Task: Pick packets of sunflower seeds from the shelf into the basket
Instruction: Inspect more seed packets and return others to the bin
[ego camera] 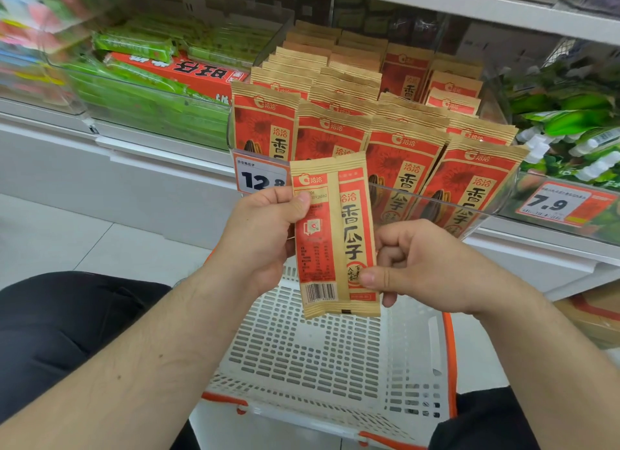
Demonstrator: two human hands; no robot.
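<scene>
Both hands (261, 235) (422, 265) pinch one upright seed packet (335, 235) above the basket (322, 355).

Bright, even light; blurred upper-left edge.

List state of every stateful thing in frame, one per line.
held packet: sealed, upright, back side facing camera, above the basket
left hand: grip on packet's upper left edge
right hand: grip on packet's lower right edge
basket: on floor, nothing visible inside
shelf packets: standing in rows in clear bin
clear bin: well stocked
</scene>
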